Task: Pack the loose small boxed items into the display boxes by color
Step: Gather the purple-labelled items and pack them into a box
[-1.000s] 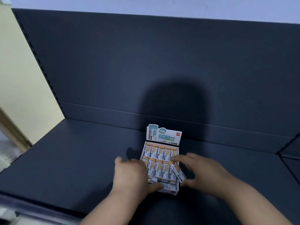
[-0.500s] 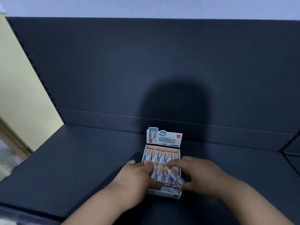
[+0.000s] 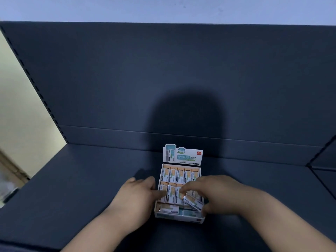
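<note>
The display box point(image 3: 179, 214) sits low and centre in the frame on the dark shelf point(image 3: 81, 179), its header card upright at the back. My right hand point(image 3: 218, 193) pinches one tilted small box point(image 3: 193, 203) between thumb and fingers over the box's lower right corner. My left hand point(image 3: 138, 193) rests at the box's left wall, fingers loosely curled, holding nothing, thumb touching the packed orange boxes point(image 3: 179, 176).

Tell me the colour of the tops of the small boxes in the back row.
Orange tops on the back-row small boxes, seen in the head view.
</note>
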Demonstrator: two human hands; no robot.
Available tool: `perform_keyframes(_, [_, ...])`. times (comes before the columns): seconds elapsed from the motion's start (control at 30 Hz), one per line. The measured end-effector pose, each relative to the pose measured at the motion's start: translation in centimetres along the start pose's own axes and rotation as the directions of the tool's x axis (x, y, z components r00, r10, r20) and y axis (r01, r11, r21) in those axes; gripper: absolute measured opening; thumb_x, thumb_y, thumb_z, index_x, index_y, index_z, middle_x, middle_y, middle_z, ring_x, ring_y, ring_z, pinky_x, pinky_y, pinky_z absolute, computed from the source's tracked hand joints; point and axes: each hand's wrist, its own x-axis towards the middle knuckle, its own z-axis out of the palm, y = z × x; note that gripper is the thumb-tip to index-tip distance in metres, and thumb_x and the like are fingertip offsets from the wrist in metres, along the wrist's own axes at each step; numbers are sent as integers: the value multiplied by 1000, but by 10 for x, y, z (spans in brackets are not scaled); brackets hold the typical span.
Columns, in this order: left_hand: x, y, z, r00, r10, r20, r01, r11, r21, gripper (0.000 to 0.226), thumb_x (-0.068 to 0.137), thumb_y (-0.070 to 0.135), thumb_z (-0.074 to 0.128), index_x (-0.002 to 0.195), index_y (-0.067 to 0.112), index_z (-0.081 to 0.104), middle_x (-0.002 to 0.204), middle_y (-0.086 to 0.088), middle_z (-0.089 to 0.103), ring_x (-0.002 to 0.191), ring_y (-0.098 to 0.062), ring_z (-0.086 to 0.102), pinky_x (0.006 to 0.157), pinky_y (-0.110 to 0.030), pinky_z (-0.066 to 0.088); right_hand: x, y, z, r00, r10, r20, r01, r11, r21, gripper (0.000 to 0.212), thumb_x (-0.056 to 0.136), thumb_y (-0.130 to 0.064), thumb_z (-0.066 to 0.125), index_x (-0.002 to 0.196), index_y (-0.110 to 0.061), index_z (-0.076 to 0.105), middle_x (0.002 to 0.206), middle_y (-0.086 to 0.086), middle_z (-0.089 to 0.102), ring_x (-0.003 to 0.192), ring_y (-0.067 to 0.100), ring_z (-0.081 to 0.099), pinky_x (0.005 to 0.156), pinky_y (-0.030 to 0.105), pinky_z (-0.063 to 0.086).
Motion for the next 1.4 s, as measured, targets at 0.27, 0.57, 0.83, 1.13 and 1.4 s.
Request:
perform_keyframes(0.27, [-4, -1, 7, 992, -97, -78, 98, 995, 0, 66, 28, 15, 88, 89, 35, 76, 60, 10, 51, 37, -11, 46, 49, -19, 28, 10, -8, -10, 978, -24, 209, 31, 999, -31, 62, 89, -16, 56, 135, -52, 36, 114, -11, 55, 102, 17, 52, 78, 29, 43])
perform_keyframes(0.57, [-4, -2, 7, 989, -122, -83, 121, 992, -20, 63, 32, 14, 87, 91, 33, 76, 61, 10, 51, 38, -11, 48, 50, -20, 27, 6, 5, 7, 997, 77, 24, -79, 991, 112, 31, 89, -33, 59, 120, -39, 59, 109, -11, 57, 93, 6, 49, 82, 26, 43])
perform_keyframes(0.83, [-3, 8, 7, 996, -92, 20, 93, 996, -18, 67, 21, 21, 90, 85, 36, 77, 59, 12, 49, 36, -7, 44, 51, -18, 27, -11, -10, 28, 996, 20, -88, -11, 995, 103, 38, 97, -28, 43, 130, -43, 54, 123, -10, 53, 113, 14, 51, 88, 23, 39])
perform_keyframes(1.13, [-4, 22, -7, 995, 0, 103, 0, 1000, -8, 47, 84, 27, 63, 121, 54, 55, 105, 8, 54, 87, -16, 61, 77, -28, 38, -11, -10, 35, 985, 49, -165, -38, 997, 67, 41, 98, -29, 40, 135, -45, 46, 134, -14, 49, 121, 14, 48, 93, 22, 41])
perform_keyframes(1.4, [2, 22, -5, 969, -155, 193, 127, 981, 147, 48, 92, 21, 42, 139, 31, 42, 121, 0, 46, 103, -24, 54, 88, -32, 31, -6, -14, 37, 969, 200, -145, -216, 971, -104, 47, 96, -19, 42, 139, -39, 41, 129, -4, 48, 112, 22, 52, 82, 32, 48])
